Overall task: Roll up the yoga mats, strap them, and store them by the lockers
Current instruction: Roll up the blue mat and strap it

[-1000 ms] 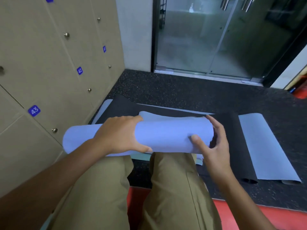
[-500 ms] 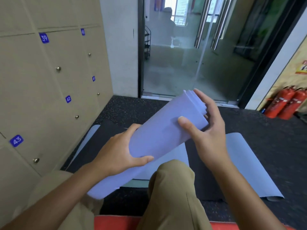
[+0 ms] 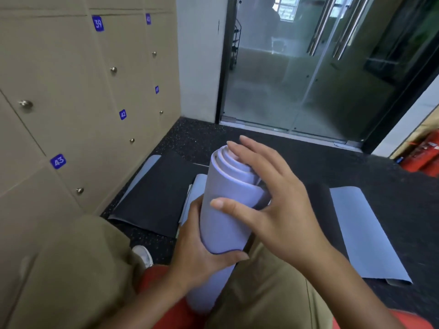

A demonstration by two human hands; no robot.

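- Rolled mat point(image 3: 223, 224): lilac, coiled into a tube, standing nearly upright between the person's knees, its lower end down between the thighs over the red surface point(image 3: 171, 314). The top end shows the spiral of layers, the inner turns stepped a little above the outer wrap.
- Left hand point(image 3: 202, 255): wrapped round the middle of the rolled mat from the left, fingers curled behind it, thumb laid across the front near the loose outer edge. A firm grip.
- Right hand point(image 3: 273, 210): at the top end of the rolled mat, fingers spread and nearly straight. The fingertips lie against the spiral end and the thumb presses the outer wrap on the front. Not closed round it.
- Black mat point(image 3: 154, 200): flat on the floor point(image 3: 297, 162) beyond the knees, left edge near the foot of the lockers point(image 3: 71, 91), a pale underside showing along that edge.
- Pale blue mat point(image 3: 363, 233): unrolled, flat on the floor to the right, its near corner curling up.
- Lockers: tan doors with round metal knobs and blue number tags reading 39, 42 and 43, along the left edge of the floor.
- Glass doors point(image 3: 308, 67): at the far edge of the floor, dark frame, vertical bar handles.
- Fire extinguishers point(image 3: 425, 155): red, at the far right edge of the floor.
- Trousers point(image 3: 71, 269): khaki, covering both bent knees; a white shoe point(image 3: 143, 255) shows beside the left thigh.
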